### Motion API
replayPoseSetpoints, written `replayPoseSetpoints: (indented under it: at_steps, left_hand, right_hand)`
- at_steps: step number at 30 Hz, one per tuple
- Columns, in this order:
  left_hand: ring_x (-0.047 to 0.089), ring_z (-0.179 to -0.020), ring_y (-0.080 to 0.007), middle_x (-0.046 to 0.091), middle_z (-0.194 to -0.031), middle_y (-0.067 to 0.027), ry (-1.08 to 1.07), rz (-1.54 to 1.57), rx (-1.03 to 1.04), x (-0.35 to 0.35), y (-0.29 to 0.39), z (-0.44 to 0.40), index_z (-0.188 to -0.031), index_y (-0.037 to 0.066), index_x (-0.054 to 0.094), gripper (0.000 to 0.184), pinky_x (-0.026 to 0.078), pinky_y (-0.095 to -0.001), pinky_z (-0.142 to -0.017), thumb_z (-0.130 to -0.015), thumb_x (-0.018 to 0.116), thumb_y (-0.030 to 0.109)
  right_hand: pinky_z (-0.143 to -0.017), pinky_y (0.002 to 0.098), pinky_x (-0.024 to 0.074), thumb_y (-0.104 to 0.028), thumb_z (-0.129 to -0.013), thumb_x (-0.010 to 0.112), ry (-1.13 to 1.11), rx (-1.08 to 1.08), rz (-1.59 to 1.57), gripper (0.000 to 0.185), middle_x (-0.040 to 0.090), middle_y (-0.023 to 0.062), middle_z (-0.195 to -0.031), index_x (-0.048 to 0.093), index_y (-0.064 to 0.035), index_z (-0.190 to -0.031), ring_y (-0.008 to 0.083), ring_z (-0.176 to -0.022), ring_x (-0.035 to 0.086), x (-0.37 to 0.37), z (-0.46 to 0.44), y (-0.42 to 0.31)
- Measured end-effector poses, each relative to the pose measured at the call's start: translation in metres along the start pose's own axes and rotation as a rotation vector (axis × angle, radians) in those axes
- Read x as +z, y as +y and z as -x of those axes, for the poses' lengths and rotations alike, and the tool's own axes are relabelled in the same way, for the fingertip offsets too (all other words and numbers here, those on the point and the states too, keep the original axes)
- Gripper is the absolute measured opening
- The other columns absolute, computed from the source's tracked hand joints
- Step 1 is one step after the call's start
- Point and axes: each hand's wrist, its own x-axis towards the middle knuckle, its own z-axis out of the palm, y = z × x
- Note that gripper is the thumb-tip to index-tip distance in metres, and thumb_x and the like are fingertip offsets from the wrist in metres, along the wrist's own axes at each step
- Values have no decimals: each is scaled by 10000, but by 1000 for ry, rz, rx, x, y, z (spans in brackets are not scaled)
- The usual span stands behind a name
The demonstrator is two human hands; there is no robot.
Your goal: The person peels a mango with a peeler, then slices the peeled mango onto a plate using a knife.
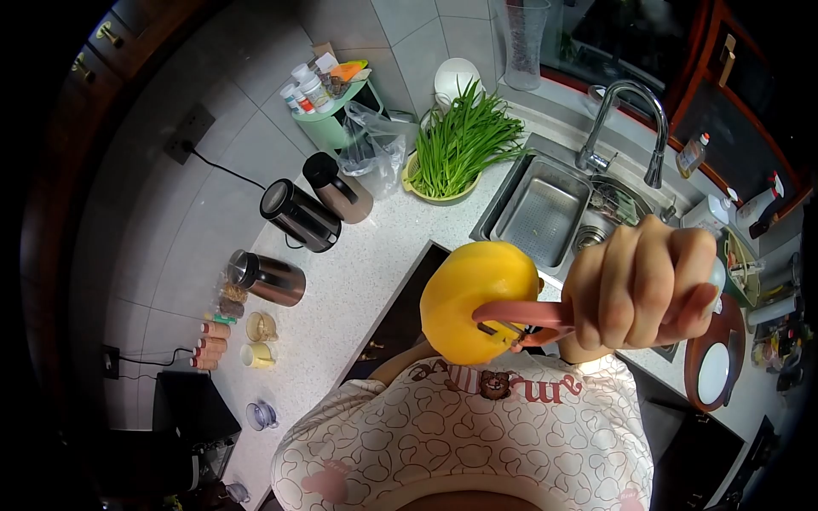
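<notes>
A big, smooth yellow fruit (460,285), mango-like in shape, is held up in front of my shirt. My left hand (541,286) supports it from behind; most of that hand is hidden, with only a bit of fingertip at the fruit's right edge. My right hand (635,285) is closed around the handle of a pink peeler (520,313). The peeler's metal blade lies against the lower right side of the fruit.
A steel sink (545,209) with a tall faucet (630,94) lies ahead. Green stalks (469,140) fill a bowl beside it. Left on the counter stand a black kettle (298,213), two flasks and several cups. A cutting board (703,328) with a white plate (714,375) is at right.
</notes>
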Motion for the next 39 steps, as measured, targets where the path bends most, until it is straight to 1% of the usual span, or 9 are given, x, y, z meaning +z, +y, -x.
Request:
replayPoseSetpoints:
  at_steps: [12,15,17,20,25,29,31,34,39]
  left_hand:
    - [592,-898,-418,429,-1306,-163,-7,29,-1,-4,-1,0,-1365,159,405,555,531,-369,-632,-894,580,397]
    - [592,-901,-419,428,-1308,-161,-6,25,-6,-4,-1,0,-1366,161,405,556,531,-370,-636,-894,581,396]
    - [592,-902,-420,428,-1310,-159,-4,28,-6,-5,0,1,-1367,163,404,556,532,-372,-639,-894,582,395]
    - [591,-904,-421,427,-1312,-156,-4,24,-9,-3,0,1,-1368,165,403,557,533,-373,-643,-894,584,393]
    - [590,-908,-423,426,-1316,-152,-4,16,-14,-3,0,2,-1370,168,402,557,534,-376,-650,-893,586,391]
    - [589,-911,-424,426,-1319,-148,2,13,-22,-1,0,4,-1372,171,402,558,535,-378,-655,-893,588,389]
    - [589,-913,-425,425,-1321,-146,4,12,-26,0,-1,3,-1373,172,401,559,535,-379,-658,-892,588,388]
    - [589,-915,-426,425,-1323,-143,10,12,-32,1,-1,4,-1374,175,400,559,536,-381,-662,-892,590,386]
    - [588,-919,-427,424,-1327,-139,8,12,-44,1,-2,1,-1376,178,399,560,537,-384,-669,-892,592,384]
  right_hand:
    - [-285,250,295,-167,-988,428,-103,34,36,251,484,63,-496,350,-61,-774,123,-337,396,-9,0,-4]
    - [-284,247,305,-172,-991,430,-30,-78,-16,245,490,60,-498,345,-64,-788,126,-337,406,-5,-1,4]
    - [-279,247,317,-182,-994,433,-91,-1,67,253,491,56,-494,338,-71,-788,124,-327,405,-12,0,-10]
    - [-275,249,317,-186,-997,426,-92,-22,80,256,483,52,-485,335,-70,-788,119,-320,395,-10,-1,-7]
    - [-275,239,306,-185,-998,420,-88,50,54,260,465,50,-471,326,-62,-790,113,-317,392,-8,-3,-11]
    - [-273,236,305,-186,-999,420,-64,-54,-57,266,458,48,-469,331,-62,-781,112,-316,390,-6,-3,2]
    - [-272,235,307,-185,-999,421,-70,-46,-54,267,455,47,-468,334,-63,-779,112,-315,388,-5,-3,0]
    - [-271,235,311,-188,-999,426,-107,8,20,268,455,47,-468,336,-64,-779,109,-315,387,-10,4,-9]
    - [-271,229,310,-212,-999,435,-70,-43,96,281,465,42,-477,335,-70,-779,101,-318,389,-3,4,-14]
